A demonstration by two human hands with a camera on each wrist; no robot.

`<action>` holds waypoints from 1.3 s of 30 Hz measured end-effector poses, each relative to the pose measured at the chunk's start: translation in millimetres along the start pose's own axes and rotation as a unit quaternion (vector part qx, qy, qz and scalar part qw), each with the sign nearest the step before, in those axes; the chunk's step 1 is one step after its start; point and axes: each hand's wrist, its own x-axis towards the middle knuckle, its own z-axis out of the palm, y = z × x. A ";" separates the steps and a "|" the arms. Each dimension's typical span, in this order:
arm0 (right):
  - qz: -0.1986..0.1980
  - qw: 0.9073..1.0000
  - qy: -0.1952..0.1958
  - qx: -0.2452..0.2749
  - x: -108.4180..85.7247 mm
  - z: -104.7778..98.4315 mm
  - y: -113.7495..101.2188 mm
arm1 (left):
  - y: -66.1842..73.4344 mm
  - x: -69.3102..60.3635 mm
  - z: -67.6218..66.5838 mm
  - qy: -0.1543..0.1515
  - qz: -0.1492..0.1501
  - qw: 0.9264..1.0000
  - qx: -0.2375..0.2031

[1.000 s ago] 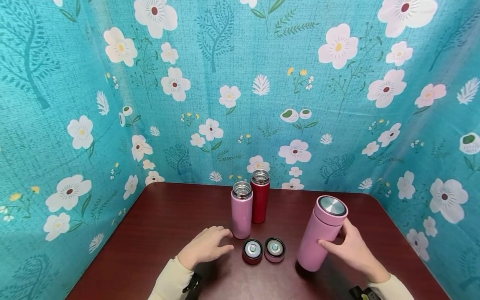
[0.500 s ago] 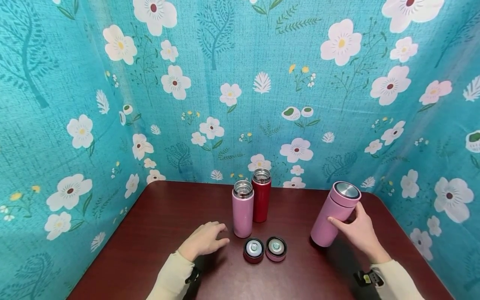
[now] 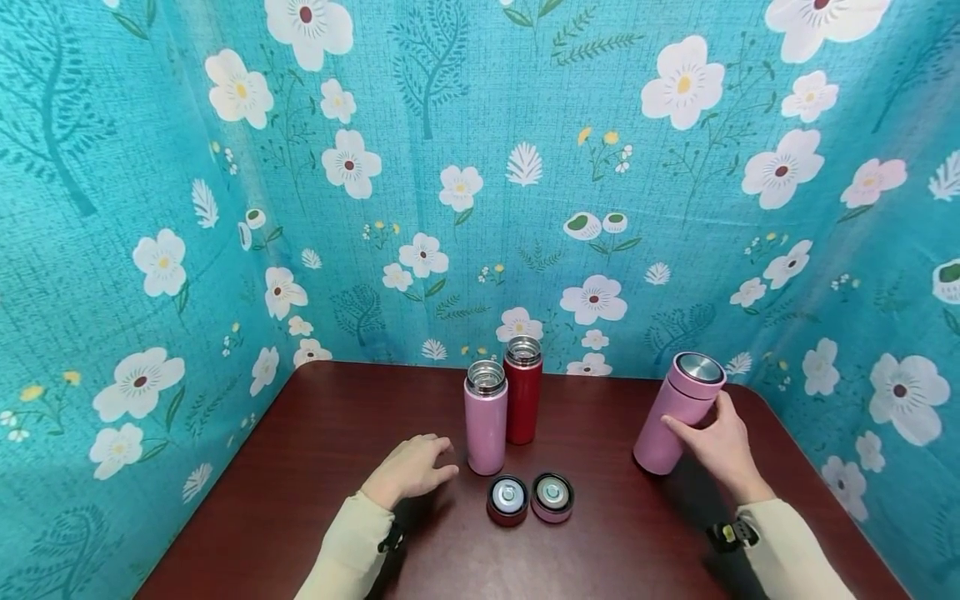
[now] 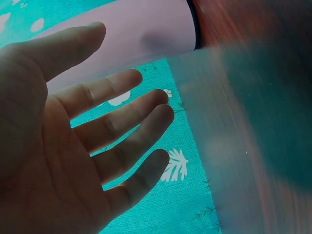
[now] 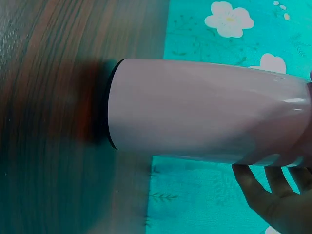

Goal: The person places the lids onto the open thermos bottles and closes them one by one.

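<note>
At the right of the table my right hand [image 3: 722,448] grips a large pink thermos [image 3: 671,425] with its silver-topped lid on. In the right wrist view the thermos [image 5: 204,112] shows its dark base edge near the tabletop; whether it touches is hard to tell. My left hand [image 3: 411,472] hovers with relaxed, spread fingers beside a smaller pink thermos [image 3: 486,429] that stands uncapped. Nothing lies in that hand [image 4: 73,141] in the left wrist view. Behind the smaller thermos stands a red thermos [image 3: 523,400], also uncapped.
A dark red lid [image 3: 507,502] and a pink lid [image 3: 552,500] lie side by side in front of the uncapped thermoses, undersides up. The brown table [image 3: 360,408] meets a blue floral cloth [image 3: 480,275] at its back and sides.
My right hand has carried the large pink thermos to the right and farther back, and it leans less. The left hand has drifted slightly left, away from the smaller pink thermos.
</note>
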 end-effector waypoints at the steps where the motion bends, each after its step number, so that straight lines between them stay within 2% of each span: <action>1: 0.004 1.000 0.001 0.002 1.5 0.2 1.5 | -0.4 0.9 0.2 0.001 0.000 1.000 0.002; 10: 0.026 1.000 0.004 0.015 9.7 0.6 8.8 | -0.8 9.0 0.4 0.000 -0.012 1.000 -0.012; 18: 0.040 0.999 -0.005 0.022 9.9 1.2 9.4 | 0.0 9.8 0.4 -0.009 -0.012 1.000 -0.021; 30: 0.033 0.999 -0.014 0.020 11.4 1.3 12.4 | 1.9 11.5 0.4 -0.007 -0.010 0.999 -0.038; 35: 0.012 1.000 -0.013 0.005 7.4 0.7 10.7 | 2.4 11.1 1.9 0.016 -0.030 0.998 -0.050; 39: 0.000 1.000 -0.010 -0.004 0.6 -0.9 8.6 | 2.0 10.8 1.2 0.062 -0.045 0.995 -0.061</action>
